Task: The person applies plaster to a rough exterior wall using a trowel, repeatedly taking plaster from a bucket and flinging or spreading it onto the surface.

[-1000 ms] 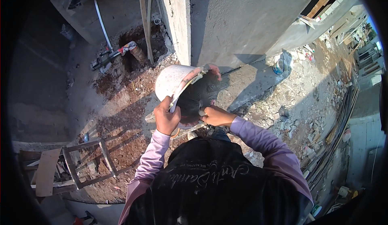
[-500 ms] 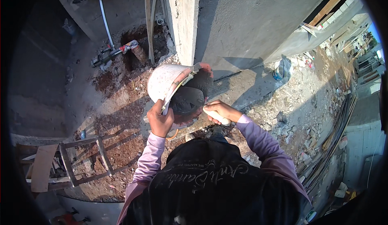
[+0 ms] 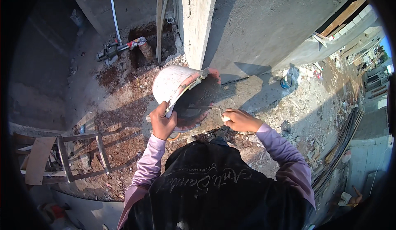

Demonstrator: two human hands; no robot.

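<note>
A white bucket (image 3: 171, 81) with a pinkish inner wall is tipped on its side in front of me, its mouth toward the right. Grey wet mortar (image 3: 206, 90) coats its inside. My left hand (image 3: 163, 121) is closed on the near edge of the bucket's rim. In my right hand (image 3: 242, 120) is the pale handle of a trowel, fingers wrapped round it. The trowel's blade (image 3: 200, 107) reaches into the bucket's mouth and shows nearly edge-on. Part of an orange rim (image 3: 175, 137) shows beneath the bucket; what it belongs to is hidden.
A concrete column (image 3: 198, 27) and a plastered wall (image 3: 255, 32) rise just beyond the bucket. A wooden ladder (image 3: 84, 157) lies at left. A pump with pipes (image 3: 109, 52) sits far left, a blue pail (image 3: 286, 81) at right. Rubble covers the ground; long rods (image 3: 338, 147) lie far right.
My right hand has moved right, drawing the trowel partly back. Its blade has turned from broad face to nearly edge-on. My left hand keeps its hold on the bucket rim.
</note>
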